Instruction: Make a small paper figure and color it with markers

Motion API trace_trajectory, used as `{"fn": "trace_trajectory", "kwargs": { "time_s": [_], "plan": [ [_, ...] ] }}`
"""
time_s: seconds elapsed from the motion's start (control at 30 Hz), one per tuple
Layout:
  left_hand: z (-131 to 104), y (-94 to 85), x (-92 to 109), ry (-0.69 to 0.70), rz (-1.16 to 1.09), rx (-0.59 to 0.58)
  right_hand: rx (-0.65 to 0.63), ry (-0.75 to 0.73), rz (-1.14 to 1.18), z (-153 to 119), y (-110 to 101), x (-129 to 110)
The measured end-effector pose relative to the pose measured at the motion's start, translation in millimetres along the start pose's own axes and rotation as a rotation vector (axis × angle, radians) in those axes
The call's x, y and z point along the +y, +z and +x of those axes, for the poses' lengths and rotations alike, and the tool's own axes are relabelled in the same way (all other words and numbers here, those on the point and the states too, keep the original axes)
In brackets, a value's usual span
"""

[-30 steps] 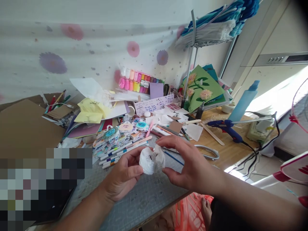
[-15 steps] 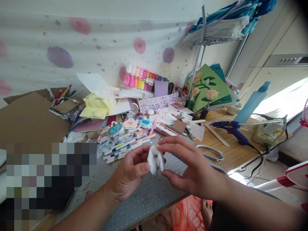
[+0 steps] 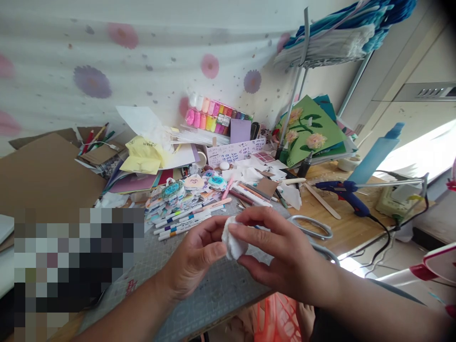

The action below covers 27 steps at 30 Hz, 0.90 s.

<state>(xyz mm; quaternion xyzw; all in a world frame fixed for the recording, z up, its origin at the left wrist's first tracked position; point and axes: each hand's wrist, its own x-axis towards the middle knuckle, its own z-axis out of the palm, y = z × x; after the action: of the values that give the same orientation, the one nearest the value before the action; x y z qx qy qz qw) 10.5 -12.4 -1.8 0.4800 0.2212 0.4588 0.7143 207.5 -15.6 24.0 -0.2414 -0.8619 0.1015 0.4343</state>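
A small, soft white piece (image 3: 235, 244) is held between my two hands above the grey cutting mat (image 3: 199, 289). My left hand (image 3: 194, 256) grips its left side, with the thumb in front and the fingers curled behind. From the right, my right hand (image 3: 281, 249) holds it with fingers over its top and front and the thumb at its lower edge. Behind the hands lie several markers (image 3: 192, 219) and a pile of colourful paper cutouts (image 3: 173, 190).
A blue glue gun (image 3: 342, 192), scissors (image 3: 313, 227) and a wooden stick (image 3: 322, 202) lie to the right. Cardboard (image 3: 46, 171) stands at the left. Green paper with flowers (image 3: 313, 128) leans at the back, near a blue bottle (image 3: 375, 154).
The white piece has turned, so its central gap no longer shows and a broader face is visible. My right fingers have moved further across its front. The camera view has shifted slightly.
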Motion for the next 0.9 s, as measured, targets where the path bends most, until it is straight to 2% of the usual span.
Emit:
{"fn": "trace_trajectory", "kwargs": {
  "time_s": [0.2, 0.4, 0.57, 0.63, 0.8, 0.9],
  "plan": [
    [2, -3.5, -4, 0.048, 0.155, 0.039, 0.066, 0.004, -0.074, -1, 0, 3],
    [4, 0.6, -1, -0.006, 0.042, -0.006, 0.087, 0.038, -0.129, 1, 3, 4],
    [5, 5.5, 1, -0.045, 0.096, 0.22, 0.079, 0.004, -0.104, 1, 3, 5],
    [5, 6.1, 2, -0.048, 0.106, 0.262, 0.081, 0.079, -0.046, 1, 2, 6],
    [5, 3.1, 0, -0.023, 0.186, 0.276, 0.019, 0.391, 0.18, 4, 7, 12],
    [3, 0.0, -2, -0.003, 0.265, 0.28, 0.018, 0.471, 0.191, 5, 11, 12]
  ]
}}
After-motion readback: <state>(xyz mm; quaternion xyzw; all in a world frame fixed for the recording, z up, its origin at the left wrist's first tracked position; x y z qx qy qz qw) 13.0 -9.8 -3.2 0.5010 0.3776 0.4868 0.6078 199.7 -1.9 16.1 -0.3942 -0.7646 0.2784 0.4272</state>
